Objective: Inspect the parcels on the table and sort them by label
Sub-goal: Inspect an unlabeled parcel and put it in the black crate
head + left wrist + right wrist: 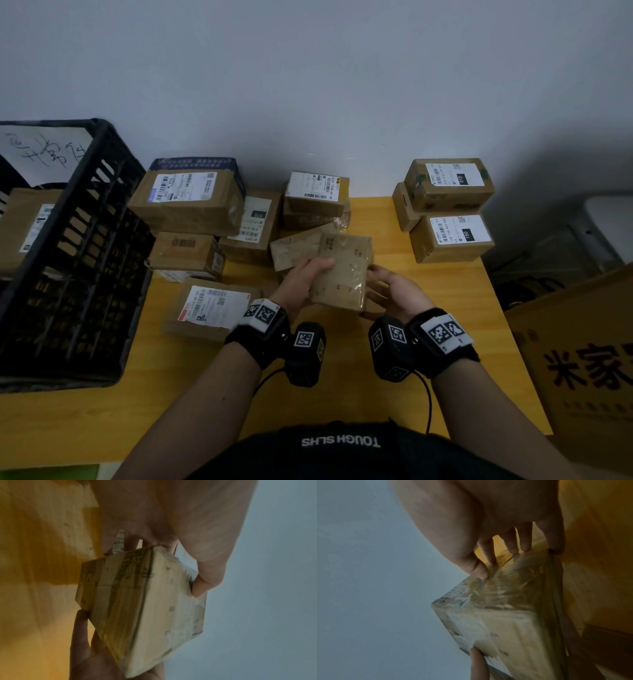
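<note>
I am holding one taped parcel (342, 270) above the worktop (191, 380) centre, left hand (301, 281) gripping its nine o'clock side, right hand (394, 294) cupping three o'clock. Glossy tape looks slippery; tilting further risks dropping it onto the pile (308, 240) at twelve.

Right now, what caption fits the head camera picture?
Both hands, left hand and right hand, hold a taped parcel above a yellow table crowded with labelled boxes.
</note>
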